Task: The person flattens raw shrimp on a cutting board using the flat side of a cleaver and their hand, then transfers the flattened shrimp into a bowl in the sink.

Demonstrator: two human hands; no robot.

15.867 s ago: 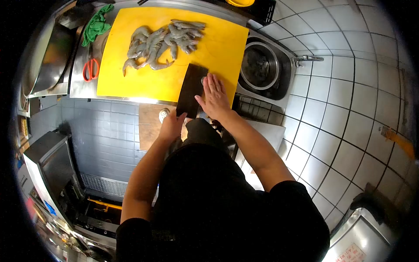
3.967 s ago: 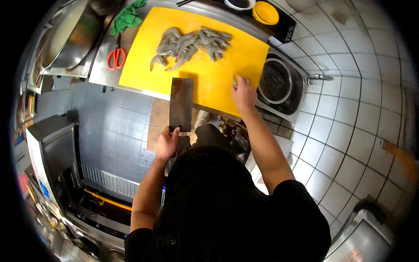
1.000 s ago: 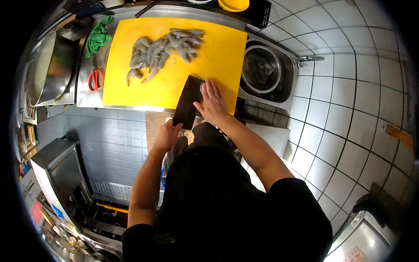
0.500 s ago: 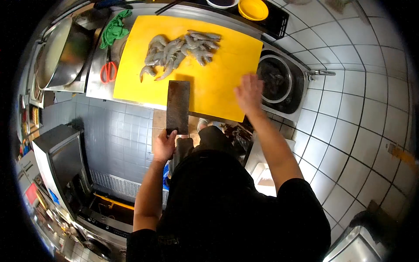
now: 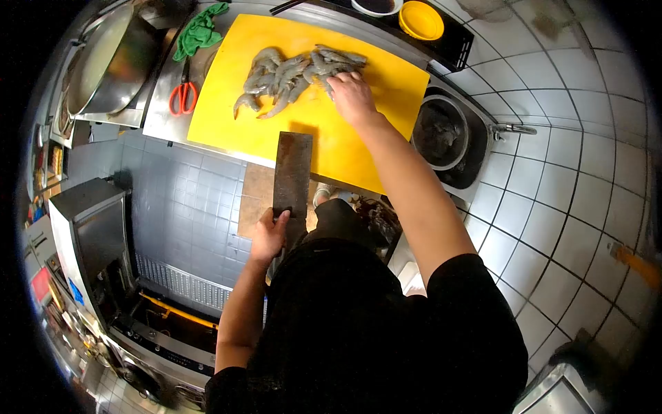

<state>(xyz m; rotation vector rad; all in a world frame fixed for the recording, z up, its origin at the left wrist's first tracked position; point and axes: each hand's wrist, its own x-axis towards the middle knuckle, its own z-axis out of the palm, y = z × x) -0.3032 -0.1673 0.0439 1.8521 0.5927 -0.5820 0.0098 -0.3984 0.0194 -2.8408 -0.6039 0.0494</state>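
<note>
In the head view my left hand (image 5: 267, 234) is closed round the handle end of a cleaver (image 5: 293, 169). Its broad dark blade points away from me and overlaps the near edge of a yellow cutting board (image 5: 234, 138). A pile of raw grey shrimp (image 5: 289, 76) lies on the far part of the board. At the pile's right side, my right hand (image 5: 353, 96) has its fingers bent onto a shrimp. The fingertips are partly hidden among the shrimp.
Right of the board is a sink holding a round strainer (image 5: 463, 131), with a faucet (image 5: 516, 129) beyond. Red-handled scissors (image 5: 183, 98) and a green cloth (image 5: 198, 33) lie to the left, beside a large metal pot (image 5: 114, 65). A yellow bowl (image 5: 420, 21) stands at the back.
My right hand has moved left from the board's right edge to the shrimp pile and taken hold there. My left hand still grips the cleaver. The whole view has shifted slightly.
</note>
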